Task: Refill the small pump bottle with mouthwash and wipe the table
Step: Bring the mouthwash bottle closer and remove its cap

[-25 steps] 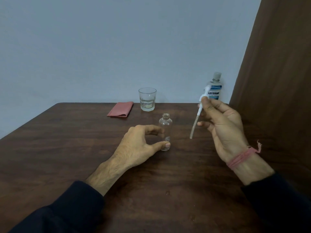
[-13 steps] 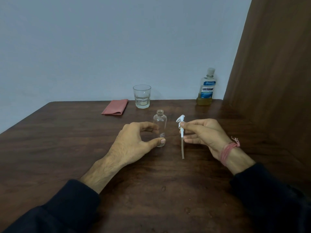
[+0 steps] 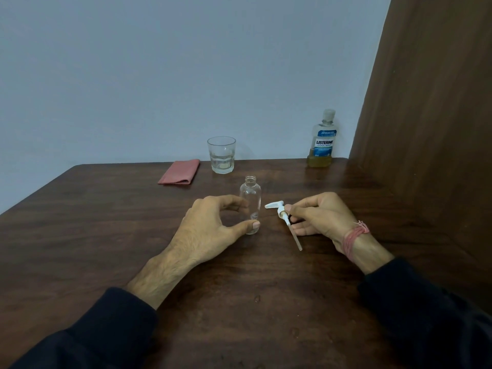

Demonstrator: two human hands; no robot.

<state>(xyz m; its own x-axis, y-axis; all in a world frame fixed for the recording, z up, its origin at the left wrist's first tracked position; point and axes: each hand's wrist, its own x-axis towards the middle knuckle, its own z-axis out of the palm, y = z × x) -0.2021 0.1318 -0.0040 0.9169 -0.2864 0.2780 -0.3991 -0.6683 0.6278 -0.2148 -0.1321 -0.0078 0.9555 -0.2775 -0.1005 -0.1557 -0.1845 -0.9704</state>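
- The small bottle (image 3: 250,201) stood upright and uncapped on the table (image 3: 93,235), mid-table, and looked empty.
- The left hand (image 3: 210,230) steadied it low down: thumb against the near side of its base, fingers curled round the far side, a loose clasp, not a tight one.
- The right hand (image 3: 319,219) pinched the pump head (image 3: 279,209) at its collar, just right of the bottle; the dip tube (image 3: 294,235) slanted down toward the table, its tip at or just above the wood, which cannot be told.
- The step in hand seemed to be laying the pump aside, so the refill proper had not begun.
- The mouthwash (image 3: 322,142) stood capped at the far right edge by the wall, well apart from both hands.
- Next, the right hand would need to let go of the pump, reach back for the mouthwash and uncap it; the narrow neck would call for a slow pour.
- The cloth (image 3: 179,173) lay folded at the back, beside a glass (image 3: 221,155) holding a little clear liquid; a few drops (image 3: 257,298) already marked the near wood, so wiping was left to do.
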